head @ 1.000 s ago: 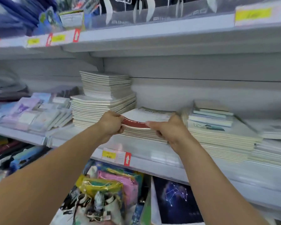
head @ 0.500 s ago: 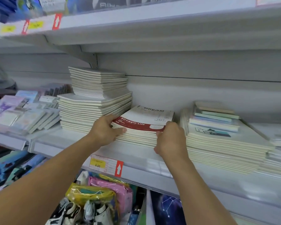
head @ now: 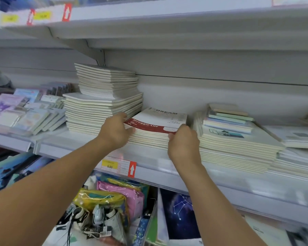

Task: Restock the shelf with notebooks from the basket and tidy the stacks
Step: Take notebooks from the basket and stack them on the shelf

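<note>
Gripping notebook stack [head: 156, 134] on shelf [head: 149, 157]: left hand [head: 116, 133] and right hand [head: 183, 144] curled around front corners.

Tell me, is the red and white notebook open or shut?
Shut. The red and white notebook lies flat on its stack, cover up, with no pages showing.

White shelf [head: 149, 157] carries notebook stacks [head: 103, 110].

place: stationery shop | evidence: price tags [head: 110, 165], stacked notebooks [head: 103, 110]
</note>
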Motion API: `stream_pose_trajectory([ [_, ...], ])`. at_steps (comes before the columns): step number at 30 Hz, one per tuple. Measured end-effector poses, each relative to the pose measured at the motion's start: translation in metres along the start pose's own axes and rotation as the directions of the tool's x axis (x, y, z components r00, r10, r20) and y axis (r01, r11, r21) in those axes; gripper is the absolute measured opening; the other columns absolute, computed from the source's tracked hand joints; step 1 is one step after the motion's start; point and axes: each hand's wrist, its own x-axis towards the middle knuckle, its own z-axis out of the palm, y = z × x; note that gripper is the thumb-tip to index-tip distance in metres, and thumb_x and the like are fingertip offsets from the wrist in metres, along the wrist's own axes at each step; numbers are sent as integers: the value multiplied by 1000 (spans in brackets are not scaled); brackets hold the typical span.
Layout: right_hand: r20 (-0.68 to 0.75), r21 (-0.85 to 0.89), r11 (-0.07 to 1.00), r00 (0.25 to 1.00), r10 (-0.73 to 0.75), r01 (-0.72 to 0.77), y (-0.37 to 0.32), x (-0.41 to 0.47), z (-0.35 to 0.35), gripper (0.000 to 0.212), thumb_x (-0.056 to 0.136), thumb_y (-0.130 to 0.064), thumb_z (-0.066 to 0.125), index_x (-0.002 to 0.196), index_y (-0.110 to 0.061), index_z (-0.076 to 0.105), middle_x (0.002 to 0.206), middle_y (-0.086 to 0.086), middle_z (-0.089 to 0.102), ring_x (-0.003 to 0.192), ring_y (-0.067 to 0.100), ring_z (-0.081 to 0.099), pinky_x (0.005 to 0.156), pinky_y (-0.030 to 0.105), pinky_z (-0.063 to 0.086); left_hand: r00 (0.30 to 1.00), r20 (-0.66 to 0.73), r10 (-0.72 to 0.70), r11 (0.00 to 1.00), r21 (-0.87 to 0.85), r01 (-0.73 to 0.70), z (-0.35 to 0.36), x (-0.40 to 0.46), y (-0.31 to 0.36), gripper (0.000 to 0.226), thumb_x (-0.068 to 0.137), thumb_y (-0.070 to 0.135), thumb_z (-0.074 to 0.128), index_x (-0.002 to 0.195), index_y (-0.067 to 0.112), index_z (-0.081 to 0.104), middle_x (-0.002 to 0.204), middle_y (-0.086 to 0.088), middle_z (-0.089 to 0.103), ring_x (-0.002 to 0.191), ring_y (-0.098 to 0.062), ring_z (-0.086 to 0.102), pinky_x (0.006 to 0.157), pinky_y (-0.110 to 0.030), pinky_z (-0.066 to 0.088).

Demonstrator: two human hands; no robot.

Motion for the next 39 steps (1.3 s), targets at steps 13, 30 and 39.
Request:
stream_pose_trajectory([
  [13, 616, 313, 782, 512, -599, 539, 4, -222, 120, 39, 95, -50, 48, 84, -16, 64, 76, -2, 64, 75, 19, 62, 68, 37, 49, 918, 301, -259, 964, 13, 267, -48, -276, -161, 15, 92, 23, 64, 95, 9, 69, 87, -13, 71, 67, -23, 69, 48, -28, 53],
  [30, 995, -37, 609, -25, 94, 792, 170, -445, 234, 138, 73, -66, 74, 152, 0, -18, 159, 23, -26, 145, 52, -12, 119, 61, 13, 342, 699, -628, 730, 681, -51, -42, -393, -244, 55, 103, 46, 33, 141, 9, 46, 144, -8, 47, 129, -26, 47, 103, -35, 38],
  [39, 997, 60, 596, -17, -78, 801, 148, -434, 227, 23, 98, -4, 44, 115, 3, 57, 121, 23, 59, 103, 32, 60, 71, 31, 43, 311, 707, -636, 755, 653, 59, -27, -376, -230, 58, 101, 55, 25, 95, 7, 58, 105, -8, 63, 90, -23, 63, 97, -39, 49],
])
